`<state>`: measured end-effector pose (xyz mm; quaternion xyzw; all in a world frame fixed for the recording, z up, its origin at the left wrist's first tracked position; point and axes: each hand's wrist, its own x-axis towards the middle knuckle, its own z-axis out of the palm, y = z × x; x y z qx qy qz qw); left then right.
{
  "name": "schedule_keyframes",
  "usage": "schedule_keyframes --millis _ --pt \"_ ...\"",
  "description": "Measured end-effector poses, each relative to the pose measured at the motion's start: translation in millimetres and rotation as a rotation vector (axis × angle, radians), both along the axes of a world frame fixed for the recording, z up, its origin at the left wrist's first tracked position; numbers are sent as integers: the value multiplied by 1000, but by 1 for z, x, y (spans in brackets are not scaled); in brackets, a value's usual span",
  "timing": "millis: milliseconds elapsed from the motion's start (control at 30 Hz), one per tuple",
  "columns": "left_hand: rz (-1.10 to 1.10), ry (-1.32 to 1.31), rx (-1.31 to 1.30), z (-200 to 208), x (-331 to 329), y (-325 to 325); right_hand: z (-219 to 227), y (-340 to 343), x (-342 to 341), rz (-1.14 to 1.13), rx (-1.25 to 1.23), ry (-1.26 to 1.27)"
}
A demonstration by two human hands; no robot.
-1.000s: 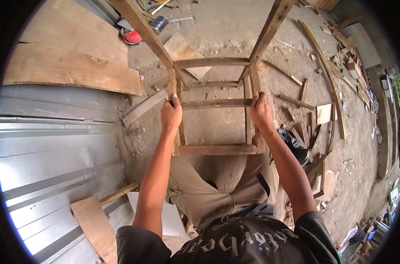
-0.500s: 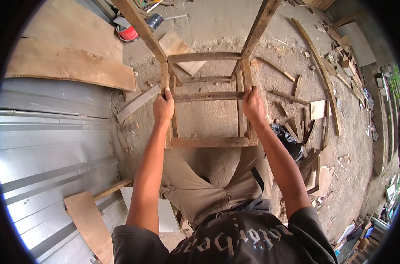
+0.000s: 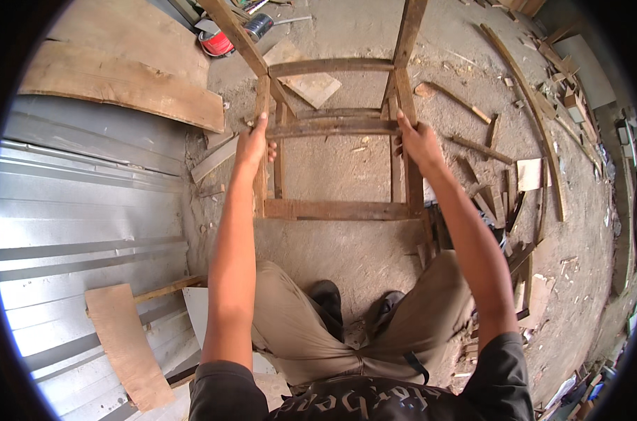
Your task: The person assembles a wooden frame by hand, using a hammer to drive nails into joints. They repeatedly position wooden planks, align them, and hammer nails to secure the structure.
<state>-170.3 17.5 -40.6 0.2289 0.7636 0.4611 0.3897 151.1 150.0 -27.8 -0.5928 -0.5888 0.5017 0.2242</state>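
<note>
A bare wooden chair frame point(image 3: 336, 210) stands out in front of my legs, its two long posts reaching past the top of the view. My left hand point(image 3: 252, 146) is wrapped round the frame's left side post, beside the end of the middle crossbar, with the thumb pointing up along it. On the opposite post, my right hand point(image 3: 419, 146) grips at about the same height, its fingers curling round the inner side. Parts of the frame's rear legs show through the gaps between the rails.
Corrugated metal sheeting point(image 3: 87, 203) and a wide wooden board point(image 3: 122, 91) lie on the left. A red can point(image 3: 217, 44) and a dark can point(image 3: 259, 27) stand beyond them. Wood offcuts point(image 3: 483, 147) and a long strip point(image 3: 525, 116) litter the ground at right. My shoes point(image 3: 327, 298) rest below.
The chair frame has moved away from my body, with both hands still on its posts. My knees have parted, and my shoes have come into view between them.
</note>
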Motion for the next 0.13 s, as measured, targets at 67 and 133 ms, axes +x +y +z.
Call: schedule_keyframes --millis 67,133 --pt "-6 -37 73 -3 -3 -6 5 -1 0 35 -19 -8" --pt "-22 -68 118 -4 5 -7 -15 13 8 27 -111 52"
